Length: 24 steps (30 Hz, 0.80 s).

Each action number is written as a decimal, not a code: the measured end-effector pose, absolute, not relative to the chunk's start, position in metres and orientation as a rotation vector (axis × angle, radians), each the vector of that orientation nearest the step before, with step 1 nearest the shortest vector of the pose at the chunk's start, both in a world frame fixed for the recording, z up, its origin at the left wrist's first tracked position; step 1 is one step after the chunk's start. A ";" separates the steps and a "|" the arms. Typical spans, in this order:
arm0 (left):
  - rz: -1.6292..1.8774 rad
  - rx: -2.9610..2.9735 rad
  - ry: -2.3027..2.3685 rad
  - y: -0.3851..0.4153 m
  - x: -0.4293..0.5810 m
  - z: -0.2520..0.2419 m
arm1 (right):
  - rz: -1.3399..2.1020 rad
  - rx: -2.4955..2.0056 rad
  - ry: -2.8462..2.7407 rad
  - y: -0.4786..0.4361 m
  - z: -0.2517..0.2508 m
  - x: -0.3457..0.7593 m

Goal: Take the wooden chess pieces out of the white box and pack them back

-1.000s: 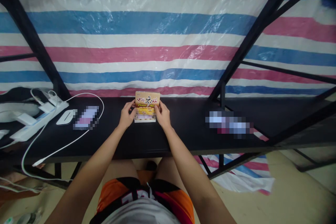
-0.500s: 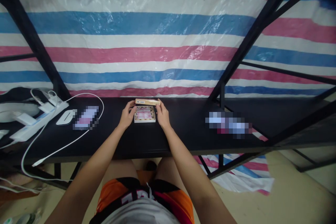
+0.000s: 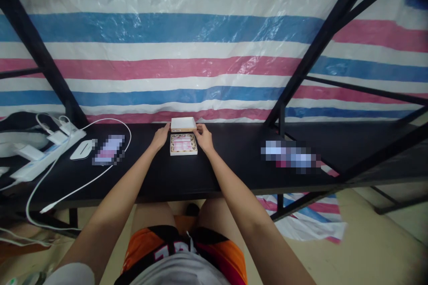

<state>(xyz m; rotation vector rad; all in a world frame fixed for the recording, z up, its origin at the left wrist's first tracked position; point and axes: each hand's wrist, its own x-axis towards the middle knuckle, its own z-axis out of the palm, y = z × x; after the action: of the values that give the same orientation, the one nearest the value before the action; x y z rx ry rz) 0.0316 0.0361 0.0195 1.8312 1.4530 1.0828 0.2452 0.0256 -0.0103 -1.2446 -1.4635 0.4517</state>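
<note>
Near the middle of the frame, the lid [image 3: 183, 124] is already off — left hand [image 3: 161, 137] and right hand [image 3: 203, 137] grasp its ends — while the box [image 3: 183, 144], just below, lies open, contents still inside.

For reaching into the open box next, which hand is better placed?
Probably the right hand, narrowly: its thumb is at the near right corner of the lid, close to the open box. The left hand has its fingertips farther off, beside the lid.
</note>
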 end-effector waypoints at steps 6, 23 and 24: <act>0.876 1.877 1.612 0.062 0.035 0.019 | 0.448 -1.402 -1.573 0.055 -0.013 0.251; 0.797 2.164 1.527 0.050 0.019 0.006 | 0.460 -1.525 -1.714 0.038 -0.010 0.258; 0.851 2.146 1.513 0.047 0.017 0.005 | 0.405 -1.535 -1.671 0.034 -0.012 0.259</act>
<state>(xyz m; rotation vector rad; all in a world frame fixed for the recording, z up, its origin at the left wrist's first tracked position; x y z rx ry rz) 0.0172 0.0469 0.0049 2.1463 1.5125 0.8507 0.2586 0.0336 -0.0122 -1.5350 -1.6713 0.4046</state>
